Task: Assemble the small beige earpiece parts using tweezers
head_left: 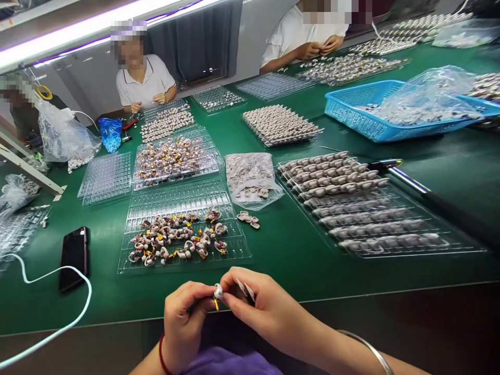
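Note:
Close to the table's front edge, my left hand (186, 312) pinches a small white earbud part (218, 292) with a yellow strip hanging from it. My right hand (269, 307) meets it from the other side, thumb and finger closed on the same part. Tucked in the right hand is a two-pointed tool that looks like tweezers (245, 289); the rest of it is hidden. Beyond my hands, a clear plastic tray (130, 260) bears many loose earbud parts (179, 237) with yellow strips. A few beige shell pieces (249, 219) lie right of that tray.
A bag of beige shells (250, 174) stands mid-table. To the right is a tray with rows of grey pieces (351, 208), beside a black-handled tool (414, 185). A blue basket (359, 120) sits behind. At left are a phone (74, 259) and white cable (88, 299). Two co-workers sit opposite.

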A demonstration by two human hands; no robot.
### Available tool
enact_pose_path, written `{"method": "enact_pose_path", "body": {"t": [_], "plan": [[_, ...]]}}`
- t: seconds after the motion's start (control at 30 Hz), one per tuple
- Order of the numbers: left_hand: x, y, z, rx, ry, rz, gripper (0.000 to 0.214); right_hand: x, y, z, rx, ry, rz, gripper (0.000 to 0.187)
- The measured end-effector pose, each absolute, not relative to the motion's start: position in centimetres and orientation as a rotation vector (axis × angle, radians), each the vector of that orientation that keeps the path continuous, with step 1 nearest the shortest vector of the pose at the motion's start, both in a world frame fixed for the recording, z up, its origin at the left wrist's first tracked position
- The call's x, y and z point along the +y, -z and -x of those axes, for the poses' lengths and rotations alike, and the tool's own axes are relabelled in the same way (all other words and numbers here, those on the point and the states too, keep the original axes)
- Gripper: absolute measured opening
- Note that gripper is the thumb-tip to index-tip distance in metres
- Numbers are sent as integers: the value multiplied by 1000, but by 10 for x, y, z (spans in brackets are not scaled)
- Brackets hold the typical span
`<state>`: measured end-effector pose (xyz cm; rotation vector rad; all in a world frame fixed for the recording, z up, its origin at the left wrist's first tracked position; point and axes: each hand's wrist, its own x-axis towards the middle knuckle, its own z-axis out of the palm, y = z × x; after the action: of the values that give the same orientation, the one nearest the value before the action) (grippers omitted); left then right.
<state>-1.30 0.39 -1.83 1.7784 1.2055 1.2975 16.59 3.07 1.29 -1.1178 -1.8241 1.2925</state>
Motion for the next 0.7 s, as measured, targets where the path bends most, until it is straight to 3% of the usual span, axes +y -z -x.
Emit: {"method": "enact_pose_path", "body": {"t": [0.7], "plan": [[4,17,11,1148,-1360,-1828,12,32,-10,-162,-1941,-1120,1165,16]]}}
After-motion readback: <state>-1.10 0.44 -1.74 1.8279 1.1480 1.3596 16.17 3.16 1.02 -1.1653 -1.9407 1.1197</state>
